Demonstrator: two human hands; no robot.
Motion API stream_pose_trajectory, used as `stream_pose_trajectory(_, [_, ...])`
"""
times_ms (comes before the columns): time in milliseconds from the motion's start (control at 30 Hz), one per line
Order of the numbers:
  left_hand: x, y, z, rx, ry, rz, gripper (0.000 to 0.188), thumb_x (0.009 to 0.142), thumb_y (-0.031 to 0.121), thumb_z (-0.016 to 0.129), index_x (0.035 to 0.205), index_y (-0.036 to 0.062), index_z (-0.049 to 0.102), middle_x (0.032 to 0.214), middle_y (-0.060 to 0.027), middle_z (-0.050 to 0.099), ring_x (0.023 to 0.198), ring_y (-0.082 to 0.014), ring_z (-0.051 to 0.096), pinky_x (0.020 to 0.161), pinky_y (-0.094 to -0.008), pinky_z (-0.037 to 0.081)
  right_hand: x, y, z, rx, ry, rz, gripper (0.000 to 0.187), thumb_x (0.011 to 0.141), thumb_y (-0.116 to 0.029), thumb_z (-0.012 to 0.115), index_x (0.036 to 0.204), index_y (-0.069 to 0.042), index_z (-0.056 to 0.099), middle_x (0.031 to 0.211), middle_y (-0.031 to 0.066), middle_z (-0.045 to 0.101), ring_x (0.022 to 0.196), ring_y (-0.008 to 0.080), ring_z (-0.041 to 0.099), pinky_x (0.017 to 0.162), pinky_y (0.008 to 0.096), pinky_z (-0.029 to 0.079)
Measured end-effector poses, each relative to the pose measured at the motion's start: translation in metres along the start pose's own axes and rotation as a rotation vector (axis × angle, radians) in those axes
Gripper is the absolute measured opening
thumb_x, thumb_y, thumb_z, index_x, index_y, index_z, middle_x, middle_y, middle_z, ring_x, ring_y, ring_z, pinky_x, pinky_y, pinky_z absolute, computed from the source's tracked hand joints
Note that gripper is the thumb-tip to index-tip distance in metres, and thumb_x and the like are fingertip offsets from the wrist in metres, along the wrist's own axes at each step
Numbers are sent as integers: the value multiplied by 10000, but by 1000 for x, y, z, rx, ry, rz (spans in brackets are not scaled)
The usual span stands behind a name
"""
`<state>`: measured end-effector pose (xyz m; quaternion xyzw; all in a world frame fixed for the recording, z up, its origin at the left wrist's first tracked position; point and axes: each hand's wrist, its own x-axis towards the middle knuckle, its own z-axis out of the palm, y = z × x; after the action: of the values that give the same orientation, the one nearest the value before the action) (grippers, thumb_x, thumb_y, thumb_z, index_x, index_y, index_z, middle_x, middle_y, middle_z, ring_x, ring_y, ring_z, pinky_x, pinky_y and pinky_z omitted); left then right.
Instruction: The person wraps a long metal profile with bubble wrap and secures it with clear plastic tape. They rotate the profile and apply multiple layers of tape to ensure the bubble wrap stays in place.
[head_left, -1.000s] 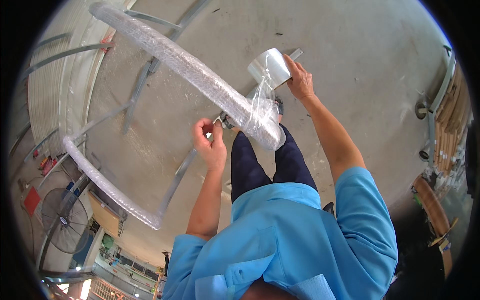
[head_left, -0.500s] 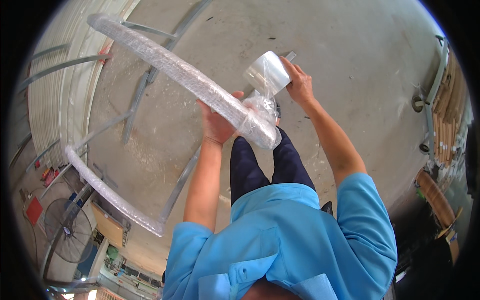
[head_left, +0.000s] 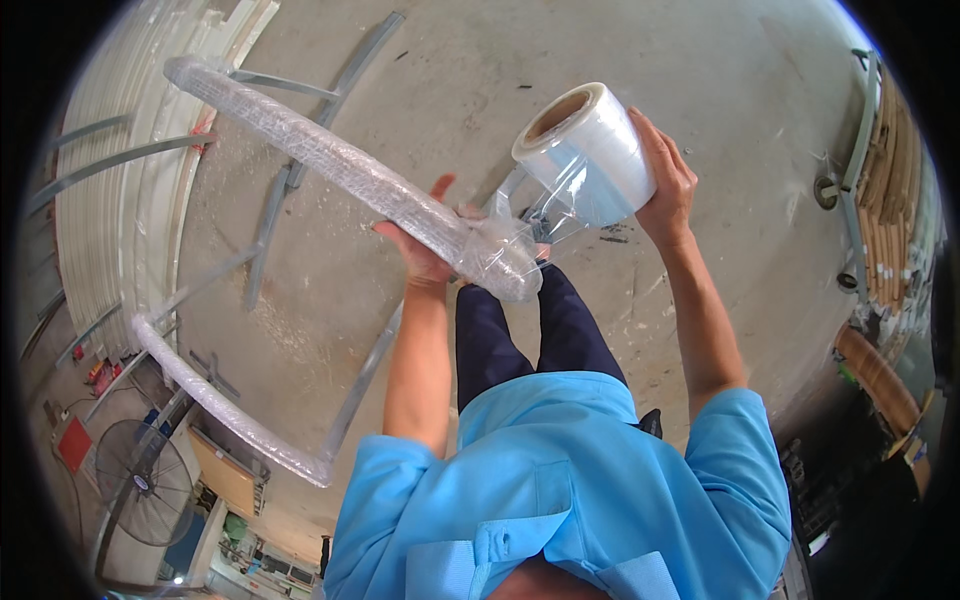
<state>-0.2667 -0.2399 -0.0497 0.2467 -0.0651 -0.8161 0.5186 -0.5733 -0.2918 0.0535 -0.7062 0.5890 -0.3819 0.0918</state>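
A long bar wrapped in bubble wrap slants from the upper left down to just above my legs. My left hand holds it from beneath near its lower end, fingers showing past the far side and thumb on the near side. In my right hand is a roll of clear stretch film, gripped at its right end, its cardboard core facing up and left. A loose, see-through sheet of film runs from the roll to the bar's lower end, which is bunched in plastic. What lies inside the wrapping is hidden.
Another bubble-wrapped bar rests across a grey metal frame at left. Long pale panels are stacked behind it. A standing fan is at lower left. Brown flat sheets stand in a rack at far right.
The film roll has moved right and tilted so its core now faces up. A wider stretch of film spans between roll and bar. The bar has shifted slightly left.
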Motion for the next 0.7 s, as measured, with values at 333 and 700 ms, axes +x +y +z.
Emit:
stream_pose_trajectory(333, [-38, 93, 118, 1845, 347, 653, 637, 769, 272, 813, 1304, 62, 539, 1327, -141, 540, 1215, -291, 513, 995, -419, 407, -11, -13, -14, 29, 35, -31, 549, 691, -7, 731, 1228, -92, 651, 1163, 112, 688, 1020, 270, 684, 849, 356, 569])
stream_pose_trajectory(700, [137, 1, 79, 2072, -109, -1421, 461, 743, 414, 783, 1045, 73, 710, 942, -121, 700, 837, -251, 680, 715, -403, 533, -17, -25, -17, 76, 56, -1, 561, 681, -27, 748, 1225, -118, 645, 1166, 65, 690, 1009, 257, 679, 836, 354, 568])
